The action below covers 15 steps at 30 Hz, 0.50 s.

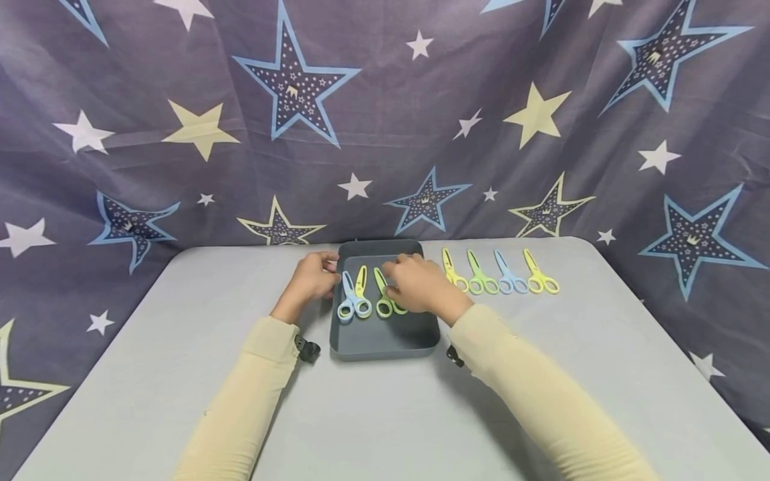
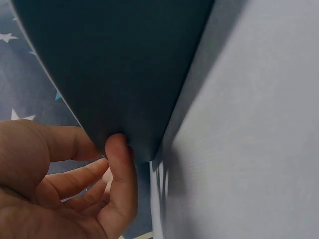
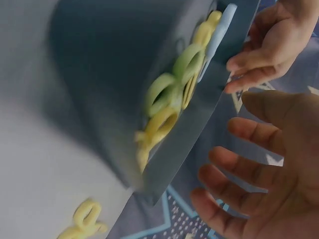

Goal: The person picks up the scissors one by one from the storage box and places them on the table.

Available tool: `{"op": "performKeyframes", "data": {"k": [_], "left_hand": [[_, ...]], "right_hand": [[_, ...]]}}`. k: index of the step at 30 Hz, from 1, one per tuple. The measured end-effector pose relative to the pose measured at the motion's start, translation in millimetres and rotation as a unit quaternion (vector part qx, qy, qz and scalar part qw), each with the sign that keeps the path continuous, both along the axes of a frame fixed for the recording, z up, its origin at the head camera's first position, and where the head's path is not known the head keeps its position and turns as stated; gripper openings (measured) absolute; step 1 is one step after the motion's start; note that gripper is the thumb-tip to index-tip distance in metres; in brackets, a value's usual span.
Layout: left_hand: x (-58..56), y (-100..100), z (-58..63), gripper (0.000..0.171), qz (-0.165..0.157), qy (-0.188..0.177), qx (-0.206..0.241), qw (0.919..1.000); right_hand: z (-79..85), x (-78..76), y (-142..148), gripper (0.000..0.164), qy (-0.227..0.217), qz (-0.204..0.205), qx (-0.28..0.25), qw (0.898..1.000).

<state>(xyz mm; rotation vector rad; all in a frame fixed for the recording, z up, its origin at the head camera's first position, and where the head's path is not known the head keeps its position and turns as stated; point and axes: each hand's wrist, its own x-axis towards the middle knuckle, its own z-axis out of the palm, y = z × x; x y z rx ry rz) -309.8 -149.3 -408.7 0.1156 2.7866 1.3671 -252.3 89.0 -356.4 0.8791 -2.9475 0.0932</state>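
Observation:
A dark grey tray (image 1: pixel 385 342) lies on the table with children's scissors in it. Blue scissors (image 1: pixel 347 297) and yellow scissors (image 1: pixel 361 294) lie side by side at its left, with green scissors (image 1: pixel 383 297) to their right. My left hand (image 1: pixel 309 277) grips the tray's left side, the thumb (image 2: pixel 119 169) pressed on the outer wall. Above the tray's right half is my right hand (image 1: pixel 418 284), its fingers spread and slightly bent, holding nothing. A further pair of yellow scissors (image 3: pixel 159 127) appears in the right wrist view; my right hand hides it in the head view.
Right of the tray, a row of scissors lies on the table: yellow (image 1: pixel 452 270), green (image 1: pixel 479 274), blue (image 1: pixel 508 274) and yellow (image 1: pixel 538 272). A grey-purple curtain (image 1: pixel 385 120) with stars hangs behind the pale table (image 1: pixel 180 354).

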Motion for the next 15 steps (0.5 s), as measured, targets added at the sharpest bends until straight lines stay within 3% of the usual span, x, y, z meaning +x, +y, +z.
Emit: {"op": "performKeyframes", "data": {"k": [15], "left_hand": [[-1.2, -0.8, -1.7, 0.055, -0.003, 0.006, 0.003, 1.0]], "right_hand": [[-7.5, 1.6, -51.2, 0.038, -0.047, -0.026, 0.045, 0.998]]}}
